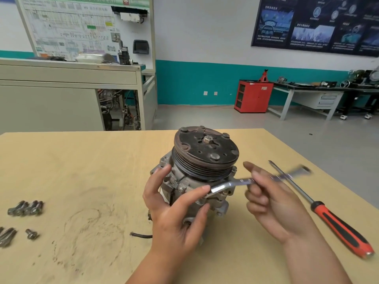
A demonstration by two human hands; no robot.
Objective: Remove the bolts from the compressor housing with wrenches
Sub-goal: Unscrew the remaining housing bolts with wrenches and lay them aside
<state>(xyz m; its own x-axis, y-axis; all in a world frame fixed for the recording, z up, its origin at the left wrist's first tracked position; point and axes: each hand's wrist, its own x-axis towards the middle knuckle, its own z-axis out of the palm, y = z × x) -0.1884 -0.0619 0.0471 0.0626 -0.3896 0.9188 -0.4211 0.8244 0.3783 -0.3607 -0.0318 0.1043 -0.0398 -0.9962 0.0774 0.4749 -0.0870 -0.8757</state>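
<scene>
Head view: left hand [174, 212] tight around compressor housing [182, 177], right hand [272, 206] pinch-tight on wrench [229, 184].

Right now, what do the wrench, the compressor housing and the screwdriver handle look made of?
The wrench: likely chromed steel, bright silvery shine, though motion-blurred. The compressor housing: dull grey cast metal, probably aluminium, with a matte, grimy surface. The screwdriver handle: orange-red and black plastic or rubber, moulded, matte.

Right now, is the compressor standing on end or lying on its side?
On end, slightly tilted: the compressor has its pulley facing up, body resting on the table, left hand gripping it.
</scene>
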